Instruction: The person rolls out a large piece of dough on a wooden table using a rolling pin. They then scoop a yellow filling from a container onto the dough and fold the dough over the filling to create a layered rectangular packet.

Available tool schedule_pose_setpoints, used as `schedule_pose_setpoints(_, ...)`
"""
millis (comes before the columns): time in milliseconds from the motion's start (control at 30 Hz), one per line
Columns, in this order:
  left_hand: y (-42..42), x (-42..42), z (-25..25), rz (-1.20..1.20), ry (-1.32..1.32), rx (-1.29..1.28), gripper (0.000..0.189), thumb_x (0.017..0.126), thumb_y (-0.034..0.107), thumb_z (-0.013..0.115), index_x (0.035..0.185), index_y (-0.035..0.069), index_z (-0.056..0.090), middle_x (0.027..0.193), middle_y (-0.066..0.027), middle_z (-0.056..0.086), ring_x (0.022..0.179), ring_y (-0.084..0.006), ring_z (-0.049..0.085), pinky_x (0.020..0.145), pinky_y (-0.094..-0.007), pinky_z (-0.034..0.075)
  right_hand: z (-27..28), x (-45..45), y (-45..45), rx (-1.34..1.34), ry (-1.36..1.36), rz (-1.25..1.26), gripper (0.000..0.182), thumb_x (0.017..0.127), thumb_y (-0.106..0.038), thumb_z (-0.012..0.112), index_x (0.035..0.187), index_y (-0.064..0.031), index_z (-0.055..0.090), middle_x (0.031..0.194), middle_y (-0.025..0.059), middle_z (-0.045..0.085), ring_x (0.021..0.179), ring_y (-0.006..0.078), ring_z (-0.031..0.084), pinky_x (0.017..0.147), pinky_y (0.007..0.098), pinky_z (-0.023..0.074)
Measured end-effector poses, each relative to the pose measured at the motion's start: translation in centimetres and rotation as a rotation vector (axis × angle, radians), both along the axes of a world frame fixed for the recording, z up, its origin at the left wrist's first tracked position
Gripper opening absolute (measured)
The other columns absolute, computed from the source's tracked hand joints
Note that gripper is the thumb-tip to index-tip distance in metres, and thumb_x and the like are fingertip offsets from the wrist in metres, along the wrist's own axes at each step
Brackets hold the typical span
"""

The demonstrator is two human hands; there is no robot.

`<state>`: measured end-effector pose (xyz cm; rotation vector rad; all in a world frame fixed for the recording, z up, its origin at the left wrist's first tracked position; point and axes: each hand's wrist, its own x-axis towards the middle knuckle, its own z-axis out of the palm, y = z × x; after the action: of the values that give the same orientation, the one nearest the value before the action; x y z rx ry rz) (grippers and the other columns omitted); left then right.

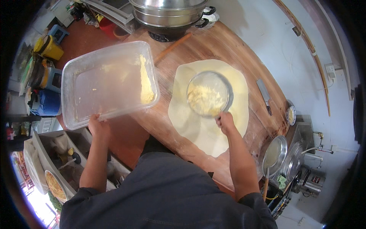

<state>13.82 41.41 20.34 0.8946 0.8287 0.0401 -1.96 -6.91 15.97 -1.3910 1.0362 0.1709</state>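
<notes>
My left hand (98, 126) grips the near rim of a large clear plastic tub (105, 86), which is tilted beside the table. A ridge of yellow flour or powder (146, 86) lies along the tub's right inner side. My right hand (226, 123) is closed on the rim of a round metal sieve (231, 100), held over a rolled-out sheet of dough (197, 134). Inside the sieve is more yellow powder (204, 97), slightly blurred. Pale yellow powder dusts the upper part of the dough sheet, while its near end looks whiter.
On the wooden table (243, 54) a cleaver (263, 91) lies to the right, near a small bowl (291, 116). A rolling pin (173, 48) rests before a metal steamer (168, 14). Metal basins (276, 154) stand at the right; a divided counter (54, 151) is at lower left.
</notes>
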Motion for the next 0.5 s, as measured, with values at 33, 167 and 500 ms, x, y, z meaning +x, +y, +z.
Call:
schedule_pose_setpoints(33,0.3,0.0,-0.3,-0.015,0.002,0.001,0.019,0.085,0.009,0.046,0.102,0.004,0.051,0.095,-0.0072,0.06,0.072,-0.0194,0.057,0.054,-0.027,0.045,-0.4,1.7,-0.8,0.006,-0.017,-0.035,0.014,0.084,-0.009,0.049,0.073,-0.0003,0.052,0.058,0.007,0.05,0.043,0.012,0.041,0.037,0.0278,0.0257)
schedule_pose_setpoints(167,0.1,0.3,0.4,-0.009,0.055,0.063,0.02,0.086,0.01,0.044,0.104,0.004,0.051,0.098,-0.0086,0.06,0.07,-0.0198,0.057,0.053,-0.0267,0.045,1.1,9.2,-2.7,0.086,-0.054,-0.075,0.011,0.085,-0.007,0.046,0.075,-0.0025,0.05,0.063,0.0072,0.049,0.045,0.0112,0.04,0.038,0.0258,0.0255)
schedule_pose_setpoints(500,1.3,1.2,-0.4,-0.095,0.013,-0.023,0.024,0.083,0.008,0.049,0.106,0.004,0.052,0.104,-0.007,0.059,0.091,-0.0235,0.059,0.072,-0.0366,0.047,4.9,10.4,-5.2,0.002,-0.07,-0.069,0.011,0.084,-0.007,0.044,0.076,-0.0019,0.05,0.063,0.0073,0.051,0.044,0.0104,0.04,0.037,0.0264,0.0272)
